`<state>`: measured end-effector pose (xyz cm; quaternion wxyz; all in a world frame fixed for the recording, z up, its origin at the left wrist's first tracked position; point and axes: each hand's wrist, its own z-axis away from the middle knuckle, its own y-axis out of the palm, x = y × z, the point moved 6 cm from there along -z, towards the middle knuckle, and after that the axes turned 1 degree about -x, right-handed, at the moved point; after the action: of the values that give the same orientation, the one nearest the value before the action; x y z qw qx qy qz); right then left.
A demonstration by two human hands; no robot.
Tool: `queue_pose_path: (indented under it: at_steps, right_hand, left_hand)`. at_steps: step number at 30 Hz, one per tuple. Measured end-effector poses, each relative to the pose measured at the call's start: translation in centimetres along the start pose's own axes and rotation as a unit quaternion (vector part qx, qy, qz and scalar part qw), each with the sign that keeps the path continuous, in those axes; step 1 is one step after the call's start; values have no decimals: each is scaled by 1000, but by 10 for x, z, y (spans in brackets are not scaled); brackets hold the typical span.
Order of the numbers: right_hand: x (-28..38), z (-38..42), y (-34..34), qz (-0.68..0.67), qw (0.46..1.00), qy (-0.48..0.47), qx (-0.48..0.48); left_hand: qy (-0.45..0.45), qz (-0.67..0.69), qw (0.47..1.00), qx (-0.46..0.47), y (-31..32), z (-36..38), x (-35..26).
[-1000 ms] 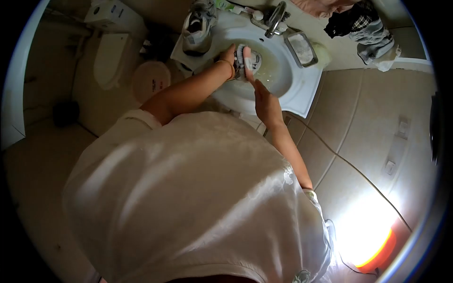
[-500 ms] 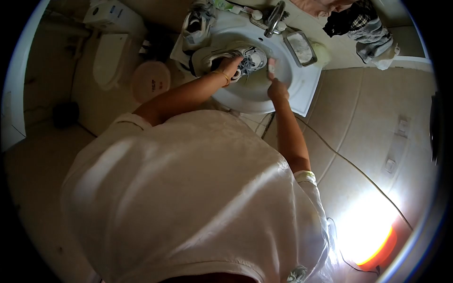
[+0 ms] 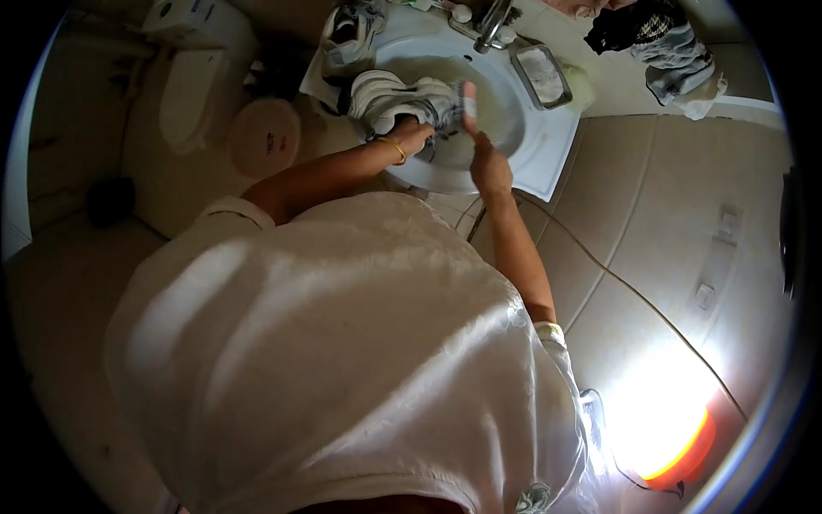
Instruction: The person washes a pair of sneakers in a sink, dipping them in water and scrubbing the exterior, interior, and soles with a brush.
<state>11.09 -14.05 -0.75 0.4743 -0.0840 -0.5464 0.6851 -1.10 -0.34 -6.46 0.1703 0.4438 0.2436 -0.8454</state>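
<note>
My left hand [image 3: 411, 137] is closed on a grey-and-white sneaker [image 3: 390, 96], gripping it near its opening and holding it over the washbasin [image 3: 541, 163]. The shoe lies tipped on its side, toe pointing right. In my right hand [image 3: 491, 167] is a scrub brush [image 3: 469, 104] with a pinkish back, its handle wrapped by my fingers. The brush head is against or very close to the shoe's toe; exact contact is hard to make out. Cloudy water shows in the basin. A second sneaker [image 3: 351, 32] rests on the basin's left back corner.
A chrome faucet [image 3: 492, 27] rises behind the basin, with a soap tray [image 3: 541, 75] on the right rim. To the left are a pink tub [image 3: 265, 137] and a toilet [image 3: 193, 98]. A cable [image 3: 629, 291] runs down to a bright lamp [image 3: 685, 450].
My left hand has rolled the sneaker, so its side now shows instead of its laces. My right hand has brought the brush leftward and up, to the toe.
</note>
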Motion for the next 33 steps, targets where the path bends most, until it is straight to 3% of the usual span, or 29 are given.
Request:
queue_pose_path:
  at_steps: [2,3,4,7,12,14,17,20,22,23,26,27,30,31,33]
  right_hand:
    - [-2,-5,2,-33,997,-73,-15]
    - [9,9,-6,-60,992,-105,-24]
    - [20,26,-15,-81,987,-137,-35]
    - [44,57,-16,-36,997,-67,20]
    - [-24,-35,19,53,998,-36,29]
    - [-46,-42,18,61,996,54,31]
    - [-50,-39,29,111,990,70,47]
    - [-47,-42,28,58,995,-44,72]
    - [-9,13,-16,-24,997,-67,11]
    - [10,40,-31,-67,995,-74,-18]
    - [39,66,-19,-82,993,-90,3]
    - [33,54,-4,-50,996,-77,-1]
    - [-14,-8,14,-22,999,21,-14]
    - [-33,-29,24,-62,997,-28,-38]
    - [-22,-15,7,-70,994,-67,-54]
  left_hand:
    - [92,-124,988,-17,6,-8,22]
    - [101,-57,986,-122,3,-5,20]
    - [62,-19,994,-89,4,-9,19]
    - [-80,78,994,10,3,9,-6]
    - [-63,85,993,-52,-10,8,-7]
    - [-97,47,992,-59,-9,11,-10]
    - [-93,148,982,-70,-5,-5,-11]
    - [-102,204,968,-105,-7,-14,-14]
    - [-136,261,946,-138,-5,-25,-4]
    - [-129,211,960,-132,-7,-39,5]
    - [-187,284,934,-111,-3,-36,-5]
    - [-157,318,926,-127,-3,-24,-23]
    - [-217,332,908,-135,10,-48,0]
    - [-192,137,954,-184,-2,-40,-15]
    - [-210,211,938,-179,-1,-50,-11]
